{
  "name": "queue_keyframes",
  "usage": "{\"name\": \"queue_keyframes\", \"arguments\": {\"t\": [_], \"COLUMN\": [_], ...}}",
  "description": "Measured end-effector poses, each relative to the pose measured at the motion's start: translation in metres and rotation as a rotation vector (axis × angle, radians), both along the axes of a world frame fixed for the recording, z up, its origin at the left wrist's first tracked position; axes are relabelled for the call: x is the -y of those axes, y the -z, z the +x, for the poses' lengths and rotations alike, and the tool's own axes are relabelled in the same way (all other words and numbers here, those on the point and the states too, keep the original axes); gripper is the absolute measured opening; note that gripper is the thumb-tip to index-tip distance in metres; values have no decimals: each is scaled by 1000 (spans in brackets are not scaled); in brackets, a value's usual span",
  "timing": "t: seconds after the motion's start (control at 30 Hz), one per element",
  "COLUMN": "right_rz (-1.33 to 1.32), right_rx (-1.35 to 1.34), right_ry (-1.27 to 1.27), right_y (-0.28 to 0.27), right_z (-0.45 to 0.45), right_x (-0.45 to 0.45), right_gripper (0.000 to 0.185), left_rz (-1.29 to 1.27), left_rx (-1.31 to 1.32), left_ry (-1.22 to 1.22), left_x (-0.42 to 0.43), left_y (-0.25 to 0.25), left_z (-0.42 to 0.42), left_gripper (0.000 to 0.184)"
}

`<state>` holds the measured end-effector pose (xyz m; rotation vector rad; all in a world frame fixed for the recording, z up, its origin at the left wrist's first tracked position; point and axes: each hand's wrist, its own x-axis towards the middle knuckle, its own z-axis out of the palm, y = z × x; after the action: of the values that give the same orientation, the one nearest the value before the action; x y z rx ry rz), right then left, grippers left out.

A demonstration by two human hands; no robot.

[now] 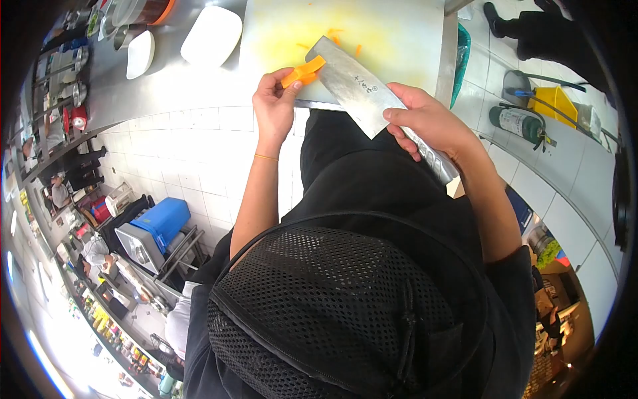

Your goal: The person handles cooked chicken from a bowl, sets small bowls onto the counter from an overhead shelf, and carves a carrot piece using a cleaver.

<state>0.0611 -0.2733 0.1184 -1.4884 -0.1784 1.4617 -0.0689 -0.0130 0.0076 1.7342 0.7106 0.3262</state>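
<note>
Between the thumb and fingers of my left hand [276,105] is an orange vegetable piece [304,72], held at the near edge of the cutting board. My right hand [428,123] grips the metal handle of a wide cleaver [352,86]. Its blade slants up and left, with the far end close beside the orange piece; whether they touch I cannot tell. Several thin orange strips [334,34] lie on the yellow-stained white cutting board [405,26], beyond the blade.
Two white dishes [211,36] [140,54] stand on the steel counter [169,90] left of the board. A fire extinguisher [518,124] and a yellow container [555,103] are at right. People are visible at left and upper right; a blue bin [163,223] is lower left.
</note>
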Motion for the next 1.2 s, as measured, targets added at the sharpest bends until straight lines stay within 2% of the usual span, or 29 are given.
{"name": "queue_keyframes", "arguments": {"t": [0.17,0.3,0.37,0.6,0.67,0.83,0.9,0.97,1.07,1.2], "right_rz": [45,70,104,93,106,263,305,123,44,93], "right_rx": [-47,-112,-116,-135,-140,-296,-305,-53,91,100], "right_ry": [24,68,62,85,119,269,323,312,204,172], "right_y": [12,18,19,22,25,27,23,17,0,-3], "right_z": [-2,-4,-4,-10,-13,-3,-1,-2,-2,-1], "right_x": [0,2,0,-7,-8,1,0,0,2,6], "right_gripper": [22,31,19,17,31,38,41,46,48,40], "left_rz": [-6,4,-4,-46,-50,-37,-5,-31,-115,-205], "left_rx": [6,-12,-10,17,17,38,-78,-53,-21,-18], "left_ry": [6,7,14,19,17,8,15,20,29,51], "left_x": [0,0,-1,-2,0,0,-2,-2,-5,-7], "left_y": [0,-2,-1,0,-1,2,-2,-6,-10,-15], "left_z": [0,1,0,0,0,-2,-2,-1,1,0], "left_gripper": [27,27,27,26,26,26,26,26,26,30]}}
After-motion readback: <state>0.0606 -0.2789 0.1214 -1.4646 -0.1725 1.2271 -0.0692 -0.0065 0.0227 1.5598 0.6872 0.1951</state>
